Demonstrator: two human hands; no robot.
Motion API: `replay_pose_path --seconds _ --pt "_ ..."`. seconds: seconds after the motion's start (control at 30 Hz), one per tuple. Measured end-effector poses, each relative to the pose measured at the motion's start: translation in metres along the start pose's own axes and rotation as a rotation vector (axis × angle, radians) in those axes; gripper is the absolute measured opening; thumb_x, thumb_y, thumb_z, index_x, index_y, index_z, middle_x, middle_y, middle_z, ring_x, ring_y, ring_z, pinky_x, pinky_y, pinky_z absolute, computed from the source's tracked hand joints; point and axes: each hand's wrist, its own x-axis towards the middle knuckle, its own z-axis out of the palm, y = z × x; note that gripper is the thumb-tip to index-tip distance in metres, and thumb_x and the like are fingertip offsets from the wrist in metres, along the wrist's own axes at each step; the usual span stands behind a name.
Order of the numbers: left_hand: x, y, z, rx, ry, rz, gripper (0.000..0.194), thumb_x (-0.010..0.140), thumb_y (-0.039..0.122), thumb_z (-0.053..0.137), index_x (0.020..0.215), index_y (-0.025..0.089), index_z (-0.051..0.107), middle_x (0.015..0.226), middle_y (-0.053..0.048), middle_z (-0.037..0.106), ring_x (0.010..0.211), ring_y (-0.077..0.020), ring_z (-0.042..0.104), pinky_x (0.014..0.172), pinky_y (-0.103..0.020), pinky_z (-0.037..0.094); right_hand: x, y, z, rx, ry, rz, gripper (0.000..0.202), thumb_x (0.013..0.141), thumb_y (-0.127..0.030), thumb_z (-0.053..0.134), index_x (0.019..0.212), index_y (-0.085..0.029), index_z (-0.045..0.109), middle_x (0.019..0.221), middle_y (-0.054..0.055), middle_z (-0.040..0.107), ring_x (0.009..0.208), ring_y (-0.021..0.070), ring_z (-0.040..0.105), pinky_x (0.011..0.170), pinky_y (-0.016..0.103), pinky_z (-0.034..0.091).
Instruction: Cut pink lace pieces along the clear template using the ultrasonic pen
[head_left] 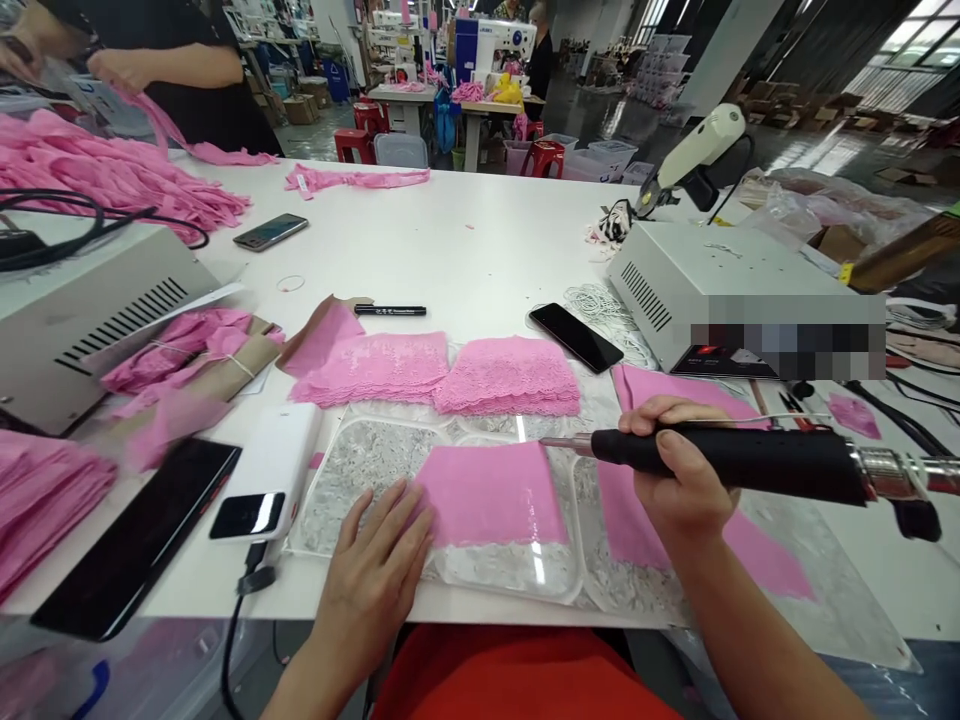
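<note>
My left hand [386, 550] lies flat, fingers stretched, on the left edge of a pink fabric piece [491, 495]. That piece rests on a clear plastic tray [330, 480] with rounded compartments. In my right hand [686, 470] is a thick black corded hand tool [772, 462] with a slim metal tip. The tip points left and is at the piece's upper right corner; I cannot tell whether it touches. Just beyond lie two stacks of pink lace-edged pieces, a left stack [375, 368] and a right stack [510, 375]. More pink fabric [630, 515] lies under my right forearm.
Grey vented boxes stand left [97, 310] and right [697, 285]. Nearby lie a black phone [576, 337], a marker [390, 310], a white power bank [270, 470] and a large black tablet-like slab [139, 540]. A co-worker [180, 70] handles pink strips at far left.
</note>
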Motion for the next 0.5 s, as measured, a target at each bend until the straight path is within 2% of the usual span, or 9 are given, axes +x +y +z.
replay_pose_path --seconds 0.17,0.4,0.5 --pt "-0.003 0.001 -0.002 -0.023 -0.003 -0.024 0.030 0.091 0.007 0.052 0.119 0.016 0.060 0.122 -0.011 0.066 0.125 -0.0267 0.054 0.107 -0.047 0.038 0.000 -0.004 0.009 0.061 0.009 -0.002 0.012 0.069 -0.017 0.059 0.081 -0.020 0.061 0.083 0.002 0.057 0.062 0.0112 0.052 0.064 0.033 0.048" --pt "-0.008 -0.001 -0.007 -0.040 0.014 -0.011 0.026 0.091 0.007 0.053 0.116 0.014 0.061 0.122 -0.012 0.065 0.124 -0.0288 0.053 0.103 -0.049 0.039 -0.007 -0.003 0.040 0.106 -0.130 0.010 0.013 0.073 -0.018 0.060 0.085 -0.022 0.062 0.085 0.001 0.058 0.066 0.0123 0.053 0.066 0.034 0.050" --pt "-0.009 0.000 -0.008 -0.048 0.021 -0.022 0.027 0.092 0.007 0.053 0.116 0.015 0.061 0.121 -0.011 0.066 0.124 -0.0280 0.054 0.104 -0.048 0.040 -0.008 -0.001 0.045 0.092 -0.163 -0.007 0.012 0.073 -0.017 0.061 0.084 -0.022 0.061 0.084 0.002 0.058 0.066 0.0127 0.053 0.066 0.034 0.050"
